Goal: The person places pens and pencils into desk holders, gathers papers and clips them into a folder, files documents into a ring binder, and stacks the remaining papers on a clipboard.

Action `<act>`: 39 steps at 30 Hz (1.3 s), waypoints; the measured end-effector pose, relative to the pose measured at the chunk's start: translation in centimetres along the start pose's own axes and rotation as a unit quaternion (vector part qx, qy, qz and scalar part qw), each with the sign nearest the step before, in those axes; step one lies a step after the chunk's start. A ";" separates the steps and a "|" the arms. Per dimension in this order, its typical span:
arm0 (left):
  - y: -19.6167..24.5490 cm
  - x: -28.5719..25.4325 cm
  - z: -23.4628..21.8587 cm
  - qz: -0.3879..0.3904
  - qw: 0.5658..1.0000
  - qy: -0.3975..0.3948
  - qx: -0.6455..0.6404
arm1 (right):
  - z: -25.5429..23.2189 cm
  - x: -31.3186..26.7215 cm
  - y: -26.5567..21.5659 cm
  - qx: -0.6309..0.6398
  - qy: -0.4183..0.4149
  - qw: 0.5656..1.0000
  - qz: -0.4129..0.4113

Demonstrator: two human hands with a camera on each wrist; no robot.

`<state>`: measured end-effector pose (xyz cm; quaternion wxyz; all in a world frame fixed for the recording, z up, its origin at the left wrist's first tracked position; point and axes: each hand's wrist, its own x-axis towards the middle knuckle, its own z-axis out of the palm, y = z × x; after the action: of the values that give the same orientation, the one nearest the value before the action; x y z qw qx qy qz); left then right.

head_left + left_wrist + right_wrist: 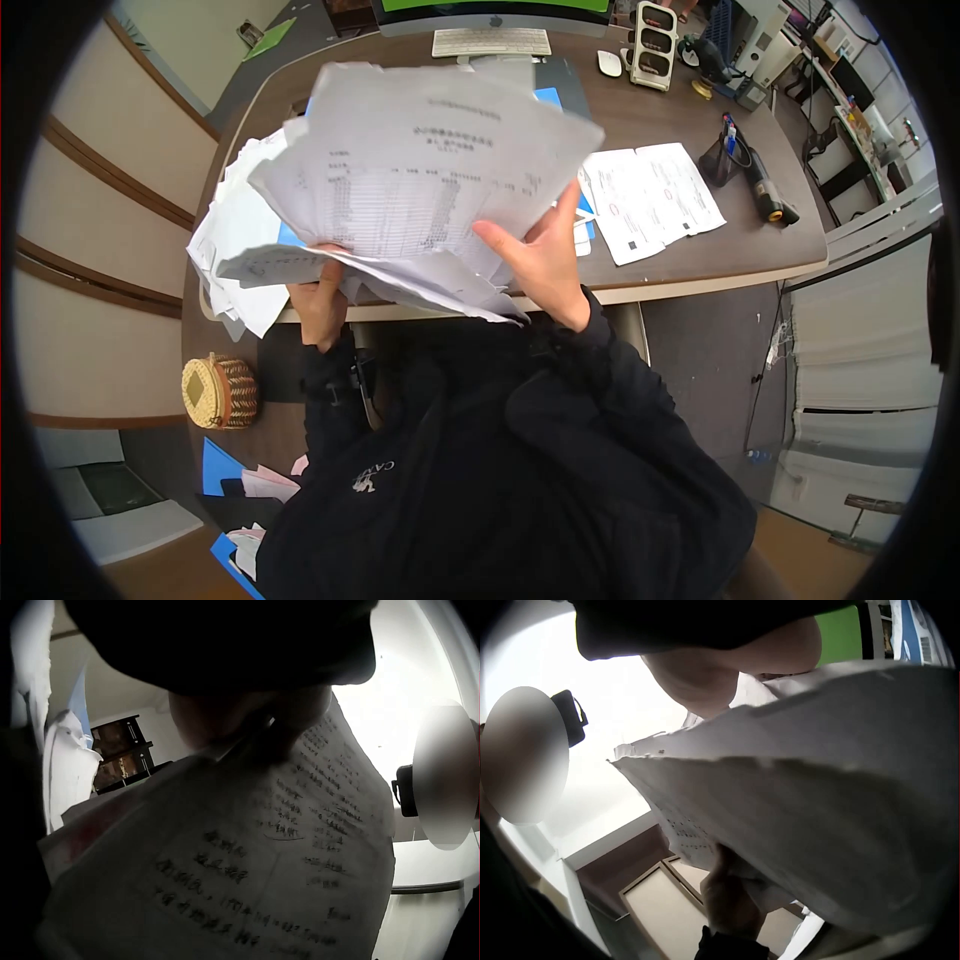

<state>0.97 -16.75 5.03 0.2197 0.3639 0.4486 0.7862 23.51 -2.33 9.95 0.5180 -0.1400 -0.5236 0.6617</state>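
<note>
A thick sheaf of creased papers point(400, 200) is held up over the front edge of the desk, its top sheet printed with a table. My left hand point(322, 305) grips the lower left part, thumb over a folded sheet. On the right side my right hand point(548, 265) holds the sheaf with its thumb on the front and fingers partly hidden behind. Handwriting covers a sheet point(225, 877) in the left wrist view. From the right wrist, the bent sheets point(780, 802) fill the middle, with the left hand point(731, 904) below them.
A messy paper pile point(240, 225) lies at the desk's left. Printed sheets point(650, 200) lie at the right, near a pen holder point(725, 155) and a black-and-orange tool point(768, 195). Behind are a keyboard point(490, 42) and mouse point(609, 64). A woven basket point(220, 392) stands lower left.
</note>
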 end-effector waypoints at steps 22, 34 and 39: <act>8.8 2.6 2.3 -0.190 0.975 0.116 -0.005 | 6.0 0.7 -1.1 -0.288 -0.282 0.874 -0.271; 5.1 0.3 -4.4 0.207 0.867 0.172 0.418 | -12.8 5.7 -3.7 -0.512 -0.056 0.852 -0.092; 5.2 0.5 -2.9 0.126 0.958 0.181 0.181 | -26.2 4.9 -2.9 -0.751 -0.069 0.656 0.027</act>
<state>-1.67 -20.58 8.71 -0.0353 0.3027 0.5665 0.7656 42.06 15.83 3.31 0.1810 -0.4495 -0.8724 0.0647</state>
